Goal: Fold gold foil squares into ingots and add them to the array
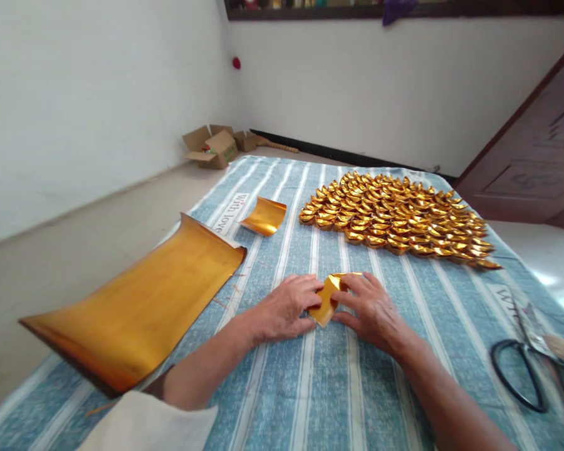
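Note:
A small sheet of gold foil paper (326, 302), partly folded, lies between my two hands on the striped cloth. My left hand (292, 305) pinches its left edge, fingers bent over the paper. On the other side, my right hand (367, 307) has its fingers closed on the paper's right part, hiding some of it. Beyond my right hand sits a broad cluster of folded gold paper ingots (395, 213), packed in rows. A single curled gold sheet (265, 217) rests farther off, ahead of my left hand.
A large stack of curled gold sheets (141, 300) lies on the left of the blue striped tablecloth (305, 382). Black-handled scissors (521, 369) lie at the right edge. Open cardboard boxes (211, 147) stand on the floor behind the table, near the white wall.

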Demonstrator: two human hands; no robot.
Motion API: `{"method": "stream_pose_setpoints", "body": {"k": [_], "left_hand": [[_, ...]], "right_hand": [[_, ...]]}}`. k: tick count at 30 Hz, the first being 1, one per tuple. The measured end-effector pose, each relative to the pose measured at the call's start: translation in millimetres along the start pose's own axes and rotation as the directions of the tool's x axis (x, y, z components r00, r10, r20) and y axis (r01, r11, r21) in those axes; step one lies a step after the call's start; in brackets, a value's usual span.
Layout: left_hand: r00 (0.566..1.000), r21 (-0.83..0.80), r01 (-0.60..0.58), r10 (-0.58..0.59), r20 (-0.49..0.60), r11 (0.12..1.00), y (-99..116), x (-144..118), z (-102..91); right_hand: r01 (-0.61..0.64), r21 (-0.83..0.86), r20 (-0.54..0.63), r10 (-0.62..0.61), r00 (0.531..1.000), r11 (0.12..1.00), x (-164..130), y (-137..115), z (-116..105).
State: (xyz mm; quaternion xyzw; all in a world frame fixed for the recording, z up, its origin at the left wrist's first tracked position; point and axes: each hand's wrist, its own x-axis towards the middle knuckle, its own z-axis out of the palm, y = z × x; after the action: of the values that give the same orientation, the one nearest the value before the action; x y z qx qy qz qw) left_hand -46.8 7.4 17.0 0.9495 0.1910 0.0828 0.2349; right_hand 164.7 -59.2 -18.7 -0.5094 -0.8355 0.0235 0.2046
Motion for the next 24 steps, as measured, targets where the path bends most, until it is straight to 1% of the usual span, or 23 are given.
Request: {"method": "stream_pose_setpoints", "body": {"k": [7,13,15,20,24], "left_hand": [[0.995,0.012,-0.011,0.013,-0.101,1.0,-4.0,-1.3,12.0],[0.976,0.004,0.001,-0.001,-0.218,1.0,-10.2,1.3,24.2],[0.966,0.004,0.031,-0.029,-0.258,1.0,-11.2,1.7,27.5],[0.927,0.036,0.17,-0.147,-0.346,0.985,-10.5,1.7,35.5],[0.899,0.049,0.208,-0.171,-0.402,0.977,-10.0,2.2,41.5]], "right_hand": [[-0.023,-0.028,-0.015,0.023,1.0,0.999,1.2,-2.3,4.1],[-0.058,-0.044,-0.078,0.054,0.996,0.997,1.1,-3.0,12.8],[-0.062,-0.046,-0.087,0.058,0.995,0.997,1.1,-2.7,15.2],[-0.053,-0.039,-0.123,0.048,0.991,0.998,1.5,-1.3,19.2],[-0.069,-0.045,-0.148,0.061,0.987,0.997,2.4,-3.1,20.7]]}}
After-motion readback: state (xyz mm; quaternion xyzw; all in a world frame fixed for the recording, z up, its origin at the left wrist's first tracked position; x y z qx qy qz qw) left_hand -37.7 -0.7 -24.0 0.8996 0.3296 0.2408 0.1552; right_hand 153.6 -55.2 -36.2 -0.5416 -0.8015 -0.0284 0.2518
